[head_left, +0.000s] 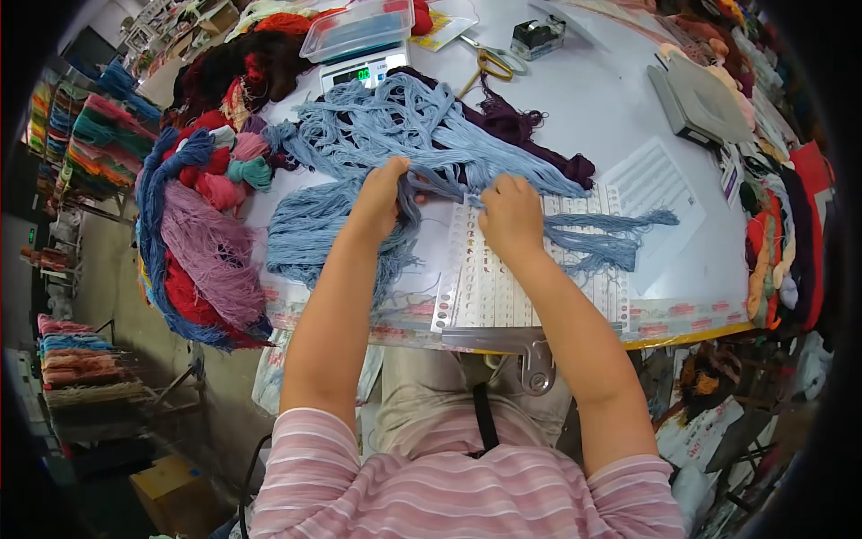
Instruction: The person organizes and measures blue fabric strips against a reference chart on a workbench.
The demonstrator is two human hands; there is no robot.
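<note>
A large tangled skein of light blue yarn (386,121) lies across the white table. My left hand (386,190) is closed around a bundle of its strands, fingers partly hidden by the yarn. To the right, my right hand (512,218) is closed with its fingertips on blue strands above a white perforated card (489,287). Another light blue bundle (314,225) rests left of my left hand. Short cut lengths of blue yarn (597,238) lie across the card, right of my right hand. A metal clip (503,343) grips the card's near edge.
Behind the yarn stands a digital scale (366,70) bearing a clear plastic tub (355,36). Yellow-handled scissors (485,72) and dark purple yarn (512,126) lie nearby. Pink yarn (202,229) hangs over the left edge. A printed sheet (660,193) and grey device (700,94) are at right.
</note>
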